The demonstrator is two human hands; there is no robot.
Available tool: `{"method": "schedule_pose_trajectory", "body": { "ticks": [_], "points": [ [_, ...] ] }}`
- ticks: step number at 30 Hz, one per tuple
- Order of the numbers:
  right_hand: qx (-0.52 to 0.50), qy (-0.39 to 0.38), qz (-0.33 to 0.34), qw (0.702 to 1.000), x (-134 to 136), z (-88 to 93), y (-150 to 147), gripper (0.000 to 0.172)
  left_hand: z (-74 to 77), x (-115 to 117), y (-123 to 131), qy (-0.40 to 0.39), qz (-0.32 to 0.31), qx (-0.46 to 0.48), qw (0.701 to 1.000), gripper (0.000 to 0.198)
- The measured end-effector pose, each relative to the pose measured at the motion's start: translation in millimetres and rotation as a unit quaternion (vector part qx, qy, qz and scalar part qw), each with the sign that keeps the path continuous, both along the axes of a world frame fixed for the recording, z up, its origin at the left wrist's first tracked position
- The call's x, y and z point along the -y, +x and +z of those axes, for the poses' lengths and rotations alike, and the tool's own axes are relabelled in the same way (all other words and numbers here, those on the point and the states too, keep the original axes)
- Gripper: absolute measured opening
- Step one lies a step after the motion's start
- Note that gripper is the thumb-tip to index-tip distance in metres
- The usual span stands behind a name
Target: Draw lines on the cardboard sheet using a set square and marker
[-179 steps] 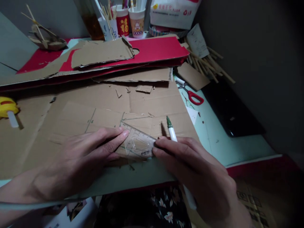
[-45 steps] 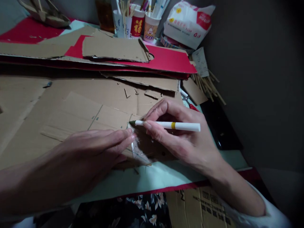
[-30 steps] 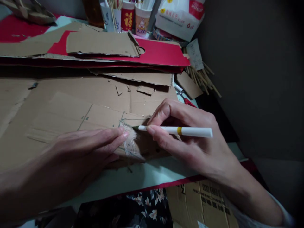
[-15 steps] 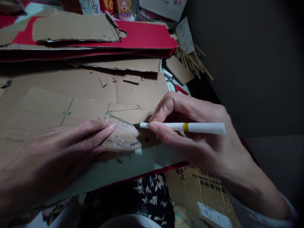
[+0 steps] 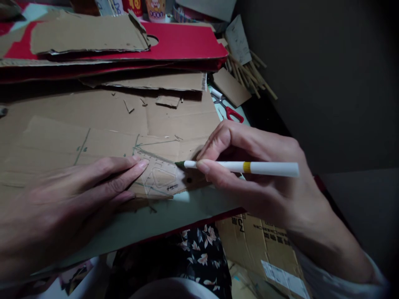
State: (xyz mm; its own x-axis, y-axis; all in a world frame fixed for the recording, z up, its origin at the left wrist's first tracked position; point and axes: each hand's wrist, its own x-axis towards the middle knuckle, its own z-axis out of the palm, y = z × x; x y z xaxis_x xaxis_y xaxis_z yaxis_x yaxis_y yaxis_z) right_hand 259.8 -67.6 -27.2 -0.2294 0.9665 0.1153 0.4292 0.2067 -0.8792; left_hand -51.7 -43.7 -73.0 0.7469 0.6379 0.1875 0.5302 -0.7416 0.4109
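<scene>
My right hand (image 5: 249, 166) is closed around a white marker (image 5: 268, 168) with a yellow band, held almost level. Its dark green tip meets the upper edge of a clear plastic set square (image 5: 162, 178). The fingertips of my left hand (image 5: 102, 178) press on the left end of the set square, fingers stretched out and close together. Beneath it lies a strip of brown cardboard (image 5: 109, 143) with green lines and small marks. A green line runs along the set square's edge up to the tip.
Red-handled scissors (image 5: 233, 114) lie beyond my right hand, near a bundle of thin sticks (image 5: 246, 74). Red board (image 5: 187, 39) and cardboard pieces are stacked at the back. Cardboard scraps (image 5: 168, 101) lie mid-table. A printed carton (image 5: 252, 245) is below the table edge.
The view has shifted slightly, moving the table things left and up in the picture. The marker tip has moved a little to the right along the set square's edge. My left hand stays on the set square.
</scene>
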Motion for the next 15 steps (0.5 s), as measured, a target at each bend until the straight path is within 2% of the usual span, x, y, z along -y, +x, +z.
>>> {"method": "schedule_pose_trajectory", "body": {
  "ticks": [2,8,12,15],
  "points": [
    [-0.004,-0.005,-0.001,1.000,1,0.7,1,0.015,-0.2,0,0,0.023,-0.015,-0.013,1.000,0.066],
    [0.018,-0.007,-0.005,1.000,5,-0.5,5,0.015,-6.6,1,-4,0.010,-0.001,-0.018,1.000,0.064],
    [-0.047,0.025,-0.015,0.998,9,-6.0,8,0.018,-9.6,4,-3,0.002,0.019,-0.013,1.000,0.059],
    [-0.059,0.084,-0.011,0.995,15,-11.7,10,0.003,-8.8,5,0,0.023,0.020,-0.016,0.999,0.061]
  ]
}}
